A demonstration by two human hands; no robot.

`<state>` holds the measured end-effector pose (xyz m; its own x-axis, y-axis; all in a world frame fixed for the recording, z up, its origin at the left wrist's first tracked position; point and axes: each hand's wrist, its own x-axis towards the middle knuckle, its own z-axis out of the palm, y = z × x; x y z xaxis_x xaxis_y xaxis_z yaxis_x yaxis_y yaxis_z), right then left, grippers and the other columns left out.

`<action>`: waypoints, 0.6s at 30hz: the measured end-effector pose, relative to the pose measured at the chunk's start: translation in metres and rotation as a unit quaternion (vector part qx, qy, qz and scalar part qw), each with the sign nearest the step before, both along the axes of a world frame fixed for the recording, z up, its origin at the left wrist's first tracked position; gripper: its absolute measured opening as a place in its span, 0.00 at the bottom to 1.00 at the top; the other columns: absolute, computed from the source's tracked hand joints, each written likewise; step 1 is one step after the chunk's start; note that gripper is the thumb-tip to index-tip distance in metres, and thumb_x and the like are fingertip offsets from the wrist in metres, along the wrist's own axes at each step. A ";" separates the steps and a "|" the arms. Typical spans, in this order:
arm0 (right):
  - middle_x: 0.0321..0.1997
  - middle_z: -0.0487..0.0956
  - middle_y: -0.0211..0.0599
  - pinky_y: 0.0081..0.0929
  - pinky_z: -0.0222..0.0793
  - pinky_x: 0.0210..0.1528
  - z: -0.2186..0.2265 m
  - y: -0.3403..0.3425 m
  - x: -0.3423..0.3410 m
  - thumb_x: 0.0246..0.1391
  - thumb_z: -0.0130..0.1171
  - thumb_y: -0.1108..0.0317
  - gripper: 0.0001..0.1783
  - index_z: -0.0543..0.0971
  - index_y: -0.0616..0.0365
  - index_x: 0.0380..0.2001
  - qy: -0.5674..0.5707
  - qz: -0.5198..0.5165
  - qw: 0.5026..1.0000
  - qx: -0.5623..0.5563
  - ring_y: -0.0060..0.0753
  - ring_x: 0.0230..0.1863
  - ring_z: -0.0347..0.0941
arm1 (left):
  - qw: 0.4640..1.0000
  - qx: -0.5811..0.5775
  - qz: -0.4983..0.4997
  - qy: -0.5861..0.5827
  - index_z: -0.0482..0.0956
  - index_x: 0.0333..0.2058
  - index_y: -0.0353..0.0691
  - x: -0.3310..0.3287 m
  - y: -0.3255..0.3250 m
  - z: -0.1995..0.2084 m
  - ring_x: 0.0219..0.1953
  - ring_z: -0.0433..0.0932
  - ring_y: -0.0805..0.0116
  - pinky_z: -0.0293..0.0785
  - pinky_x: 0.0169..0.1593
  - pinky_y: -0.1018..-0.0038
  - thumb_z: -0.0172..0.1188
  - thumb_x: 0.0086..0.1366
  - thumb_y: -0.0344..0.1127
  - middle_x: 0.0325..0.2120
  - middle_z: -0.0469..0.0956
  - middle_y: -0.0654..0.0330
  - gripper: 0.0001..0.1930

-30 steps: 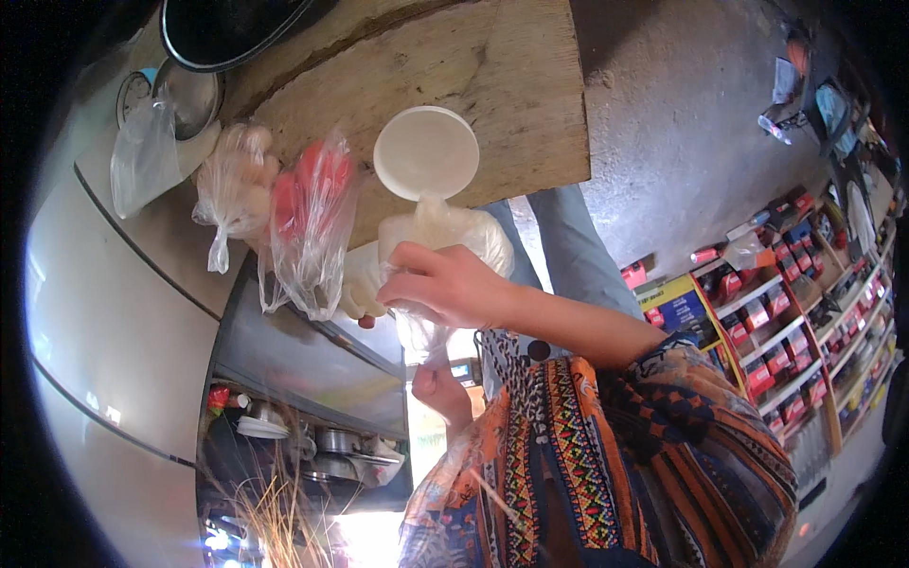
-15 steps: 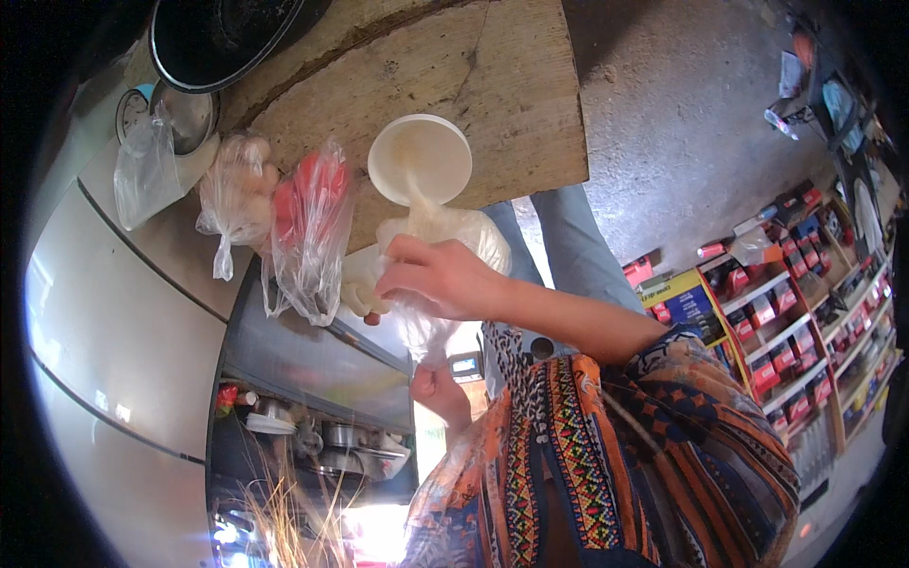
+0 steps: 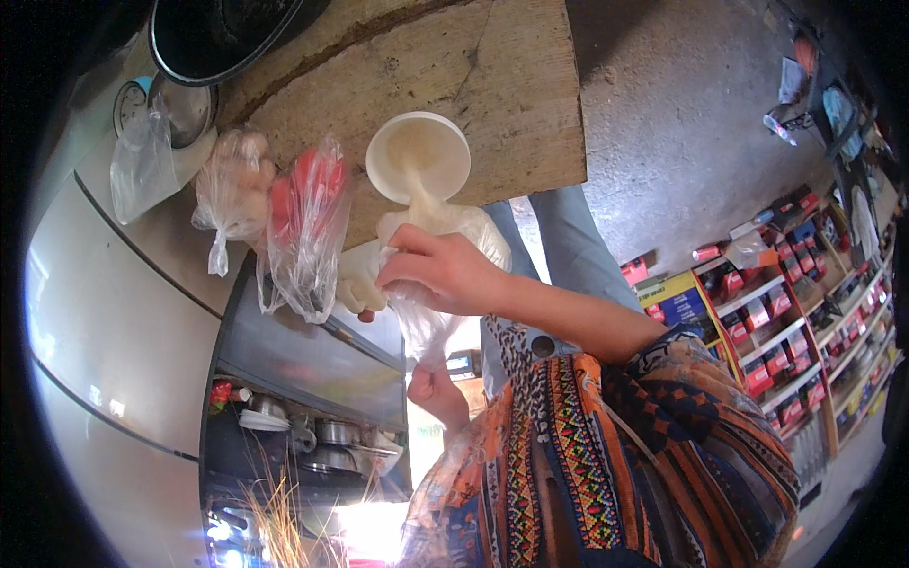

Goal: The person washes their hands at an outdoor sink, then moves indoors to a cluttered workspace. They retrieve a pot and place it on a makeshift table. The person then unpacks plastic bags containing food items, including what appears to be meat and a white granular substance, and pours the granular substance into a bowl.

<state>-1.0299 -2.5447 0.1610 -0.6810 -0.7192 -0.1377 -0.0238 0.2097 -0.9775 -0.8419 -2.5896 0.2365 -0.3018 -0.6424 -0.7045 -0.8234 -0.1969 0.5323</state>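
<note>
My right hand (image 3: 445,270) pinches a clear plastic bag (image 3: 431,222) bulging with white powder, just below the bulge. From there the bag narrows to a thin neck running down to my left hand (image 3: 437,390), which grips its end close to my patterned garment. A white round bowl (image 3: 418,156) lies tilted on the wooden board (image 3: 492,85), right against the bag's full end. White powder shows inside it. I cannot tell whether powder is passing between bowl and bag.
Left of the bag lie a clear bag of red items (image 3: 305,216), a bag of pale round items (image 3: 232,185) and a loosely filled clear bag (image 3: 142,168). A dark pan (image 3: 227,33) and metal bowl (image 3: 182,106) sit behind. Metal pots (image 3: 322,445) stand below; shelves of red packages (image 3: 776,331) are at right.
The white bowl has tipped further, so its opening looks less round. Both hands have stayed on the bag in almost the same place.
</note>
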 end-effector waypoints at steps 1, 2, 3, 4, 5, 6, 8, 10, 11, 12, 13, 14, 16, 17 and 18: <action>0.35 0.68 0.31 0.30 0.70 0.28 0.000 0.000 0.001 0.41 0.62 0.69 0.12 0.74 0.46 0.32 0.003 0.000 1.000 0.005 0.38 0.31 0.72 | 1.000 -0.005 -0.005 -0.005 0.76 0.43 0.28 0.000 0.000 0.000 0.40 0.73 0.75 0.67 0.47 0.78 0.50 0.61 0.23 0.38 0.78 0.59 0.12; 0.36 0.68 0.31 0.31 0.70 0.28 0.000 0.000 0.002 0.41 0.62 0.70 0.12 0.74 0.46 0.32 0.002 -0.002 1.000 0.004 0.38 0.31 0.72 | 1.000 -0.010 -0.011 -0.010 0.77 0.42 0.29 -0.001 -0.001 0.002 0.40 0.73 0.75 0.67 0.46 0.78 0.51 0.60 0.23 0.37 0.78 0.60 0.12; 0.36 0.69 0.31 0.31 0.70 0.28 0.000 0.000 0.002 0.40 0.62 0.70 0.13 0.74 0.46 0.32 0.000 -0.005 1.000 0.003 0.38 0.31 0.72 | 1.000 -0.015 -0.016 -0.015 0.77 0.42 0.29 -0.002 -0.001 0.003 0.39 0.73 0.75 0.67 0.46 0.78 0.51 0.60 0.23 0.37 0.78 0.60 0.12; 0.36 0.69 0.30 0.31 0.70 0.28 0.000 0.000 0.002 0.40 0.62 0.70 0.13 0.74 0.46 0.33 -0.001 -0.007 1.000 0.002 0.37 0.31 0.72 | 1.000 -0.015 -0.018 -0.019 0.77 0.42 0.29 -0.002 -0.001 0.004 0.39 0.73 0.75 0.67 0.45 0.78 0.51 0.60 0.22 0.37 0.78 0.60 0.12; 0.36 0.69 0.30 0.31 0.70 0.29 0.000 0.000 0.002 0.40 0.62 0.70 0.13 0.74 0.46 0.33 -0.005 -0.008 1.000 0.005 0.37 0.31 0.72 | 0.999 -0.016 -0.019 -0.022 0.77 0.41 0.29 -0.002 -0.001 0.005 0.38 0.73 0.75 0.67 0.45 0.78 0.51 0.60 0.22 0.36 0.79 0.60 0.11; 0.36 0.69 0.30 0.31 0.70 0.29 0.000 -0.001 0.003 0.40 0.63 0.70 0.13 0.74 0.45 0.33 -0.008 -0.009 1.000 0.007 0.37 0.31 0.72 | 0.999 -0.017 -0.020 -0.025 0.77 0.41 0.29 -0.002 -0.001 0.006 0.38 0.73 0.75 0.68 0.44 0.78 0.52 0.60 0.22 0.36 0.79 0.60 0.11; 0.36 0.69 0.30 0.31 0.70 0.29 -0.001 -0.001 0.004 0.40 0.63 0.71 0.14 0.74 0.45 0.33 -0.015 -0.005 1.000 0.012 0.37 0.32 0.72 | 1.000 -0.019 -0.006 -0.014 0.77 0.40 0.28 -0.004 -0.001 0.006 0.37 0.73 0.75 0.68 0.44 0.78 0.52 0.60 0.22 0.35 0.79 0.60 0.11; 0.37 0.69 0.29 0.31 0.70 0.29 -0.002 0.000 0.006 0.40 0.63 0.71 0.14 0.74 0.45 0.33 -0.022 0.003 1.000 0.018 0.37 0.32 0.72 | 1.000 -0.021 0.003 -0.004 0.78 0.40 0.28 -0.004 0.000 0.006 0.37 0.73 0.76 0.68 0.43 0.79 0.52 0.59 0.22 0.34 0.79 0.60 0.10; 0.37 0.69 0.29 0.31 0.70 0.29 -0.002 -0.001 0.006 0.40 0.63 0.71 0.14 0.74 0.45 0.33 -0.024 0.002 1.000 0.018 0.37 0.33 0.72 | 1.000 -0.022 0.005 0.000 0.78 0.39 0.28 -0.002 0.000 0.005 0.37 0.73 0.76 0.68 0.43 0.79 0.52 0.59 0.22 0.34 0.79 0.60 0.10; 0.37 0.69 0.29 0.31 0.70 0.30 -0.002 -0.001 0.006 0.40 0.63 0.71 0.14 0.74 0.45 0.33 -0.026 0.002 0.999 0.019 0.37 0.33 0.72 | 1.000 -0.024 0.008 0.003 0.78 0.39 0.28 -0.001 0.000 0.005 0.37 0.73 0.75 0.68 0.43 0.79 0.52 0.59 0.22 0.34 0.79 0.60 0.10; 0.37 0.69 0.29 0.31 0.70 0.30 -0.003 -0.001 0.006 0.40 0.63 0.71 0.14 0.74 0.45 0.33 -0.028 0.002 0.999 0.019 0.37 0.33 0.72 | 1.000 -0.023 0.003 0.001 0.78 0.39 0.28 -0.001 0.000 0.005 0.37 0.73 0.75 0.68 0.43 0.79 0.52 0.59 0.22 0.34 0.79 0.60 0.10; 0.37 0.69 0.29 0.31 0.70 0.30 -0.003 -0.001 0.006 0.40 0.63 0.71 0.14 0.74 0.45 0.33 -0.029 0.003 0.999 0.021 0.37 0.33 0.72 | 1.000 -0.022 -0.001 -0.001 0.78 0.39 0.27 -0.001 -0.001 0.006 0.37 0.73 0.75 0.68 0.43 0.79 0.53 0.59 0.23 0.34 0.79 0.60 0.10; 0.37 0.69 0.29 0.31 0.70 0.30 -0.002 -0.001 0.006 0.40 0.63 0.71 0.14 0.74 0.45 0.33 -0.031 0.005 0.999 0.025 0.37 0.34 0.72 | 1.000 -0.022 -0.003 -0.002 0.78 0.39 0.27 -0.003 -0.001 0.007 0.37 0.73 0.75 0.68 0.42 0.79 0.53 0.59 0.23 0.34 0.79 0.60 0.10; 0.37 0.69 0.29 0.31 0.70 0.30 -0.002 -0.002 0.005 0.40 0.63 0.71 0.14 0.74 0.45 0.33 -0.032 0.005 0.999 0.024 0.37 0.34 0.72 | 1.000 -0.023 0.001 -0.002 0.78 0.39 0.27 -0.004 -0.001 0.007 0.36 0.73 0.75 0.68 0.42 0.79 0.53 0.59 0.23 0.34 0.79 0.60 0.10; 0.37 0.69 0.29 0.31 0.70 0.30 -0.002 -0.002 0.004 0.40 0.63 0.71 0.14 0.74 0.45 0.33 -0.034 0.006 0.999 0.022 0.37 0.34 0.72 | 1.000 -0.023 0.004 -0.001 0.78 0.39 0.28 -0.005 -0.001 0.008 0.36 0.73 0.75 0.68 0.42 0.79 0.53 0.59 0.24 0.34 0.79 0.60 0.10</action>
<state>-1.0257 -2.5465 0.1587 -0.6607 -0.7190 -0.2155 0.0401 0.2529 -0.9667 -0.8467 -2.5904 0.2443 -0.2952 -0.6773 -0.6739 -0.8225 -0.1788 0.5400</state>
